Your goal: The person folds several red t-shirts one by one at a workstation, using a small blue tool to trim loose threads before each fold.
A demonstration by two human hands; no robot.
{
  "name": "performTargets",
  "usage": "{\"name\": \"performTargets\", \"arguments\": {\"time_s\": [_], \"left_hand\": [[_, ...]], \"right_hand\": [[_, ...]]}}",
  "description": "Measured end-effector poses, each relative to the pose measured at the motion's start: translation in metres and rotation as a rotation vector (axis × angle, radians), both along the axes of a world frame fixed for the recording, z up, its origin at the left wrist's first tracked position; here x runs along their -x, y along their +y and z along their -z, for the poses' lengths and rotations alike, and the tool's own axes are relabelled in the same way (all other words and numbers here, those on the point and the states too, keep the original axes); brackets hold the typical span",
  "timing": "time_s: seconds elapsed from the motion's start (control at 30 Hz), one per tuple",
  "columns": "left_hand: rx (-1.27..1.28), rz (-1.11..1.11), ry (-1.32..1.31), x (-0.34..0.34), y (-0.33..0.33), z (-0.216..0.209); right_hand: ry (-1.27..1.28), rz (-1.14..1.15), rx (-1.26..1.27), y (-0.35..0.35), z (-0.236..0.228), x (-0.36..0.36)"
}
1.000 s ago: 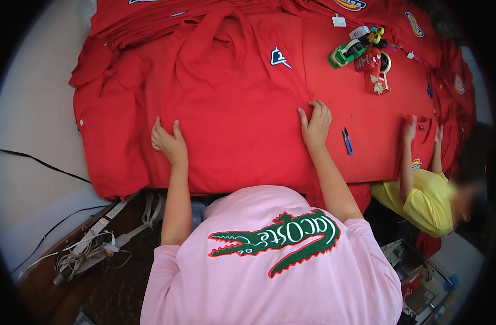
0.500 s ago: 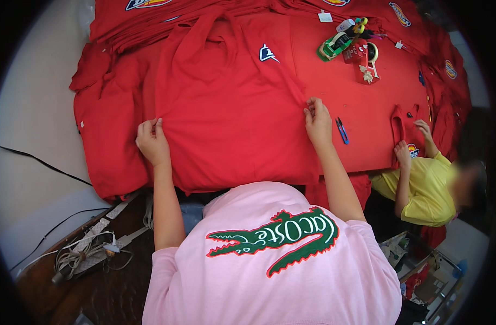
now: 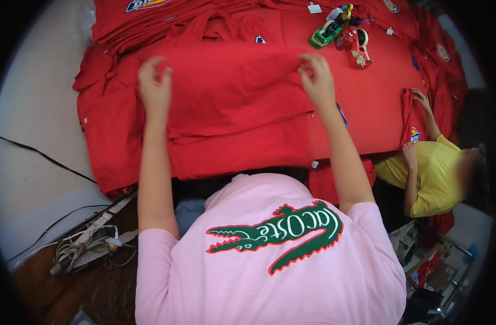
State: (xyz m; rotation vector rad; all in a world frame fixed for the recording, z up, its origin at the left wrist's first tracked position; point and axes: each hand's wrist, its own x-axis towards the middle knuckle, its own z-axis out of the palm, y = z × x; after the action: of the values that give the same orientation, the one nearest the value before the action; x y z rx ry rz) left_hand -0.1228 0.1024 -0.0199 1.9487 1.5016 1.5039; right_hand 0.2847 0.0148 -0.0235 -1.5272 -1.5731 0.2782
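A red sleeveless garment with straps at its far end lies before me, its near part folded up and over. My left hand is at the left end of the raised fold, fingers curled in on the cloth and a little blurred. At the right end, my right hand pinches the corner of the same fold between thumb and fingers. The fold stretches between both hands and covers most of the dark emblem on the garment's chest. Under it, more red cloth reaches the table's near edge.
Stacked red garments line the far side. A green tape dispenser and a red holder stand at the back right. A blue tool lies by my right forearm. Rightward, a person in yellow handles red cloth. Tangled cables lie lower left.
Both my hands have moved away from me, carrying the garment's near part up into a fold. The chest emblem is now mostly covered. The other person's garment is now bunched narrower.
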Motion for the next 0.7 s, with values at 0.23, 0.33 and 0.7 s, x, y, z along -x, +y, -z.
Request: {"name": "performTargets", "arguments": {"time_s": [0.23,0.33,0.7], "left_hand": [[0.353,0.396,0.195,-0.062,-0.121,0.088],[0.384,0.433,0.263,-0.08,-0.144,0.092],[0.336,0.422,0.457,-0.097,-0.141,0.101]], "right_hand": [[-0.186,-0.197,0.164,-0.105,0.075,0.037],[-0.205,-0.263,0.223,-0.129,0.085,0.054],[-0.282,-0.354,0.258,-0.131,0.093,0.068]]}}
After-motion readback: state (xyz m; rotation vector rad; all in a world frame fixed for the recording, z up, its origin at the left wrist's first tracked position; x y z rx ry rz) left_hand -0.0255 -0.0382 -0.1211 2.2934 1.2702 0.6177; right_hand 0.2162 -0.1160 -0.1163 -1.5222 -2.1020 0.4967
